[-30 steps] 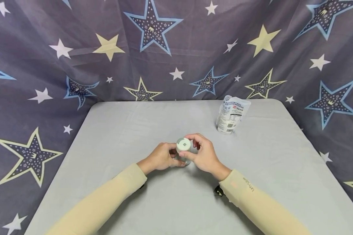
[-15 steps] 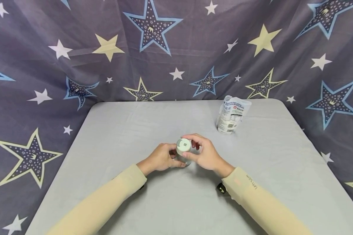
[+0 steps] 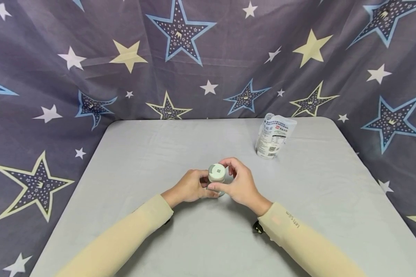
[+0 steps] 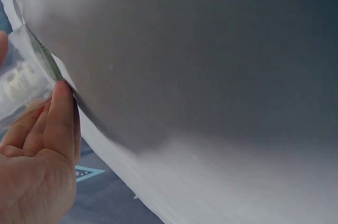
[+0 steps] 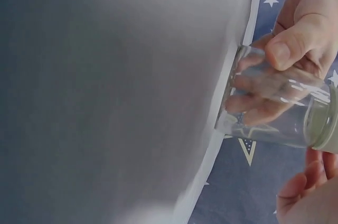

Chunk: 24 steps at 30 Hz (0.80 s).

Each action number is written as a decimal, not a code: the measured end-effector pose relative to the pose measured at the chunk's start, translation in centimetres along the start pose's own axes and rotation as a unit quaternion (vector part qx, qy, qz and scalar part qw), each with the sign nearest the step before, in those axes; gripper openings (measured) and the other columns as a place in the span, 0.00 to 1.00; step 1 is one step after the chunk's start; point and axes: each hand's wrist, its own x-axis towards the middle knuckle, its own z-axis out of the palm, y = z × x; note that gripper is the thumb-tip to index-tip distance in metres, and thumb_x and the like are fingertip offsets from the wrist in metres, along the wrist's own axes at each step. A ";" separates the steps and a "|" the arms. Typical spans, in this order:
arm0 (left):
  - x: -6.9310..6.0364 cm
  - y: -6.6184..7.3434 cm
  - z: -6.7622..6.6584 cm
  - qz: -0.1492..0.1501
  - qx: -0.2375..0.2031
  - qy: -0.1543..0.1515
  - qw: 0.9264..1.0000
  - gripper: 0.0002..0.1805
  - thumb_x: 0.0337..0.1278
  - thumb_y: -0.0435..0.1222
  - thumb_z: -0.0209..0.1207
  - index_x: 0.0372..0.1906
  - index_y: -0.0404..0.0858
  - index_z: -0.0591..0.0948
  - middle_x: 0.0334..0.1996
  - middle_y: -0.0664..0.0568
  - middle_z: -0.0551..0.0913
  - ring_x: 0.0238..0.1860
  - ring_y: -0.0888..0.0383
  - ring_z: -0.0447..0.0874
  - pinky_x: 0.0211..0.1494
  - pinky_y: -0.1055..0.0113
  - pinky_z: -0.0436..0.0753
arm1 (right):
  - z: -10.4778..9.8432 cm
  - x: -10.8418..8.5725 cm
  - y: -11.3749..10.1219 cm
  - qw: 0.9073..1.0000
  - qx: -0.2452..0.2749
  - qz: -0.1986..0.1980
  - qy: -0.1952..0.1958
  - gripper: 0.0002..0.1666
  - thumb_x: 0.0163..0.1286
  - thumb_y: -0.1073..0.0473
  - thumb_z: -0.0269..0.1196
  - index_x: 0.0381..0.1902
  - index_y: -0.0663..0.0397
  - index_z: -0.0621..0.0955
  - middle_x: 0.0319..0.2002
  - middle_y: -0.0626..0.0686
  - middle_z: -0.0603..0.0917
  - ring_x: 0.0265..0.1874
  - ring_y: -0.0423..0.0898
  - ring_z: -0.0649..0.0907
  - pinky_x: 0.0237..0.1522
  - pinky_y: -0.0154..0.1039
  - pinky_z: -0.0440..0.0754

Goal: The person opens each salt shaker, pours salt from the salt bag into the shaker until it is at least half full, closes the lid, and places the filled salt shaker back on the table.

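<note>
A clear glass jar [image 5: 277, 131] with a pale green lid [image 3: 217, 172] stands upright near the middle of the grey table. My left hand [image 3: 188, 186] grips the glass body from the left, its thumb in front and fingers behind. The right hand [image 3: 240, 184] holds the lid between thumb and index finger, the thumb low on the near side. Through the glass in the right wrist view, the fingers of the left hand show; no contents are visible. In the left wrist view the left hand [image 4: 42, 152] touches the jar [image 4: 24, 78], which is cut off by the frame edge.
A white printed stand-up pouch [image 3: 274, 136] stands at the back right of the table [image 3: 159, 150]. Behind the table and at its sides hangs a dark curtain [image 3: 208, 104] with stars.
My right thumb has shifted left and down across the near side of the lid, while the index finger has moved right along its far side. The left hand keeps its grip; the pouch stays put.
</note>
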 end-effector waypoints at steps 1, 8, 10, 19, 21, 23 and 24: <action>0.0 0.0 0.0 0.000 -0.002 -0.001 1.000 0.21 0.43 0.41 0.82 0.45 0.47 0.87 0.40 0.59 0.87 0.40 0.64 0.84 0.46 0.70 0.84 | 0.0 0.0 0.0 1.000 -0.005 -0.002 0.003 0.37 0.41 0.57 0.87 0.50 0.54 0.82 0.36 0.53 0.80 0.35 0.59 0.74 0.36 0.38 0.68; 0.0 0.1 0.0 -0.001 -0.010 -0.005 1.000 0.21 0.44 0.40 0.81 0.46 0.48 0.87 0.42 0.58 0.87 0.43 0.63 0.85 0.46 0.72 0.85 | 0.2 0.0 0.6 1.000 -0.011 -0.015 0.011 0.31 0.47 0.54 0.85 0.48 0.49 0.83 0.32 0.52 0.78 0.33 0.49 0.73 0.34 0.38 0.70; 0.0 0.1 0.0 -0.002 -0.005 -0.004 1.000 0.21 0.43 0.40 0.81 0.46 0.48 0.87 0.42 0.58 0.87 0.42 0.63 0.85 0.45 0.71 0.85 | 0.1 0.0 0.6 1.000 -0.007 -0.024 0.007 0.30 0.48 0.56 0.85 0.49 0.50 0.83 0.31 0.53 0.78 0.33 0.49 0.74 0.34 0.38 0.70; 0.1 0.0 0.0 -0.003 -0.004 -0.004 1.000 0.23 0.43 0.41 0.82 0.48 0.48 0.87 0.47 0.56 0.87 0.46 0.61 0.86 0.48 0.72 0.84 | -0.5 0.6 0.5 0.997 0.022 -0.058 -0.043 0.32 0.52 0.69 0.80 0.57 0.62 0.83 0.41 0.56 0.86 0.34 0.60 0.78 0.38 0.50 0.74; 0.1 0.0 0.0 -0.002 -0.007 -0.005 1.000 0.23 0.43 0.40 0.82 0.48 0.47 0.87 0.47 0.55 0.87 0.48 0.60 0.86 0.49 0.72 0.84 | -0.6 0.7 0.5 0.996 0.023 -0.060 -0.061 0.33 0.54 0.72 0.78 0.59 0.66 0.81 0.44 0.60 0.86 0.35 0.63 0.78 0.38 0.53 0.75; 0.1 0.0 0.0 -0.003 -0.010 -0.006 1.000 0.24 0.43 0.40 0.82 0.48 0.46 0.87 0.48 0.55 0.87 0.49 0.59 0.86 0.49 0.71 0.85 | -0.8 0.8 0.5 0.995 0.026 -0.057 -0.082 0.34 0.56 0.74 0.75 0.62 0.69 0.79 0.49 0.63 0.86 0.36 0.63 0.78 0.38 0.53 0.76; 0.1 0.0 0.0 -0.005 -0.009 -0.007 1.000 0.24 0.43 0.40 0.82 0.48 0.46 0.87 0.48 0.55 0.87 0.49 0.59 0.86 0.50 0.71 0.85 | -0.9 0.8 0.5 0.994 0.028 -0.054 -0.092 0.34 0.57 0.74 0.74 0.63 0.69 0.78 0.51 0.63 0.85 0.36 0.62 0.78 0.39 0.52 0.76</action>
